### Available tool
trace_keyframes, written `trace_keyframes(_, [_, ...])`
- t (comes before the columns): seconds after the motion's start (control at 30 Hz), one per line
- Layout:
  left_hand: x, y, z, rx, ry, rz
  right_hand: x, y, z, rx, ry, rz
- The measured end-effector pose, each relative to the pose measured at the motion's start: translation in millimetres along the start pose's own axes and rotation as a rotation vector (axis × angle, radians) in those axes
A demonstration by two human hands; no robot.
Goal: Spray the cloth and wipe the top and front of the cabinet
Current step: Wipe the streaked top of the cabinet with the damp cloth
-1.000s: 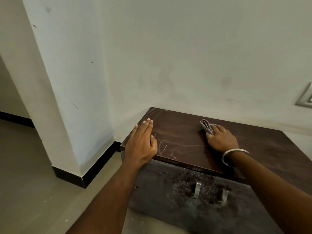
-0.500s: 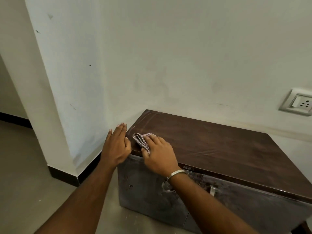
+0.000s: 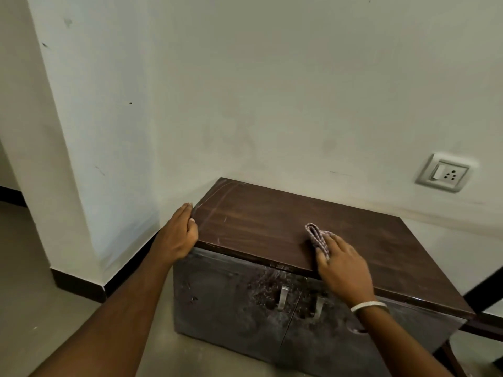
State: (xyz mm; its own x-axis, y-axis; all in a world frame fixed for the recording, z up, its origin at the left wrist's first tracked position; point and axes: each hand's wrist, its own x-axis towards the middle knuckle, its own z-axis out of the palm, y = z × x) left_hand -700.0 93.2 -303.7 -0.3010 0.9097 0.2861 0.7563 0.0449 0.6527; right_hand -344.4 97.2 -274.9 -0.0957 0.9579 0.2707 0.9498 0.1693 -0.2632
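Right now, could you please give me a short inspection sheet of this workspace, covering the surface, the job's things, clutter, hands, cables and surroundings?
Surface: dark brown wooden cabinet top shows pale streaks and scratches near its left end.
Job's things: folded checked cloth lies on the top near the front edge; grey cabinet front looks heavily smudged around two metal handles; no spray bottle seen.
Clutter: nothing seen.
Hands: left hand holds the top's left front corner, thumb on top; right hand, with a white bangle, presses the cloth, its grip unclear.
Cables: nothing seen.
Surroundings: white wall with a switch socket plate; black skirting; grey floor.
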Motion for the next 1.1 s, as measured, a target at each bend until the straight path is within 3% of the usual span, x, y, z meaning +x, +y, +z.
trace_keyframes(0.13, [2, 2, 0, -0.042, -0.026, -0.053, -5, 38, -18, -0.018, 0.013, 0.194])
trace_keyframes(0.3, [3, 6, 0, -0.048, -0.041, -0.107, -7, 23, -18, -0.037, -0.026, 0.193])
trace_keyframes(0.77, [9, 11, -5, -0.403, 0.018, -0.242, 5, -174, 40, 0.151, -0.176, -0.583])
trace_keyframes(0.83, [10, 11, -6, -0.565, 0.018, -0.345, 9, -189, 47, 0.152, -0.179, -0.651])
trace_keyframes(0.93, [9, 14, -14, -0.991, -0.013, -0.535, 16, -204, 55, 0.169, -0.193, -0.714])
trace_keyframes(1.1, [6, 10, -20, -1.300, 0.114, -0.577, 32, -221, 62, 0.188, -0.246, -0.787])
